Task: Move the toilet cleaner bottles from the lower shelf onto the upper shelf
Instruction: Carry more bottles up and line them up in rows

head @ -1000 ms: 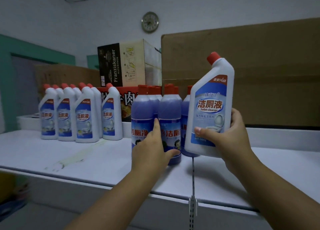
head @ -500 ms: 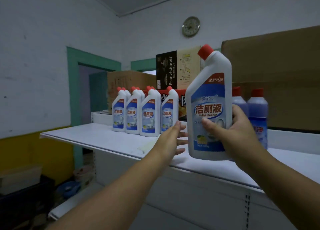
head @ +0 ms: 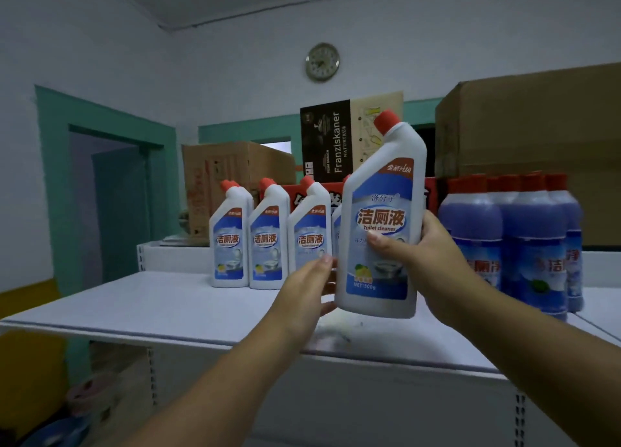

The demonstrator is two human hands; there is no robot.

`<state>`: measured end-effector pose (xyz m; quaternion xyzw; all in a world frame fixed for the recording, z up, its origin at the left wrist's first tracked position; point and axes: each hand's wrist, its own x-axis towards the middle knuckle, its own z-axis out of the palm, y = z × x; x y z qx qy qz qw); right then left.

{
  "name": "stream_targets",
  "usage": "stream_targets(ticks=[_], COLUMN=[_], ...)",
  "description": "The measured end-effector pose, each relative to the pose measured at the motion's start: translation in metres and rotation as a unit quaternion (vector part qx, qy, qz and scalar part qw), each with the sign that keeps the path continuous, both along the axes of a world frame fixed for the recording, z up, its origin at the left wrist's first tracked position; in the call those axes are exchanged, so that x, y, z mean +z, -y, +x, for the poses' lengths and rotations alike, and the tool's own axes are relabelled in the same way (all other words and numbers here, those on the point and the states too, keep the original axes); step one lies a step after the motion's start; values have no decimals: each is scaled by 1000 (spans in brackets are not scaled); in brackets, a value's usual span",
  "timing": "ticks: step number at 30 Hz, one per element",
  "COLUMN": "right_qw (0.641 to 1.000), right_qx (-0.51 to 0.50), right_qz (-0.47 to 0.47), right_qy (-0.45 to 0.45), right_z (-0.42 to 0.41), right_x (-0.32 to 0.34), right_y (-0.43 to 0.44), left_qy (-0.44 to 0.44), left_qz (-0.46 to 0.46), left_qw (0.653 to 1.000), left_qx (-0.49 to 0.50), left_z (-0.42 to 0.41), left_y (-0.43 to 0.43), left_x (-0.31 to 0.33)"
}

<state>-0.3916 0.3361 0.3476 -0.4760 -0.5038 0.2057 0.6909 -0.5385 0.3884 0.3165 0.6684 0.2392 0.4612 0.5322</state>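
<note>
The right hand (head: pixel 433 261) grasps a white toilet cleaner bottle (head: pixel 379 218) around its middle, thumb across the label, fingers wrapped behind. The bottle is held over the front part of the upper shelf (head: pixel 168 308), its red cap leaning right. The left hand (head: pixel 305 292) is released, fingers straight, just beside the bottle's lower left edge; contact cannot be told. At the back of the shelf stand 3 matching white bottles (head: pixel 267 241), with purple bottles (head: pixel 534 245) to the right
</note>
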Motion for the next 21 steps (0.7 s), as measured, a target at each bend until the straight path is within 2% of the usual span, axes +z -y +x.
stream_targets(ticks=[3,8,12,16,19,21], right_qw=[1000,999,998,997,994,992], right_qx=[-4,-10,-26,-71,-97,-116], right_qz=[22,38,45,13,14,9], right_qy=[6,19,29,37,42,43], right_z=[10,24,29,36,43,49], right_x=[4,20,29,32,28,23], right_y=[-20,-54,-87,-114,-128,-135], left_qy=[-20,-69,-133,-291,-355,-400], left_qz=[33,37,112,222,287,340], left_qw=[999,996,985,925,874,827], left_qx=[18,29,16,-103,-168,-203], left_z=[3,7,3,-1,-3,-3], left_y=[-31,-73,-104,-122,-132,-142], left_x=[-2,3,0,-13,-14,-14])
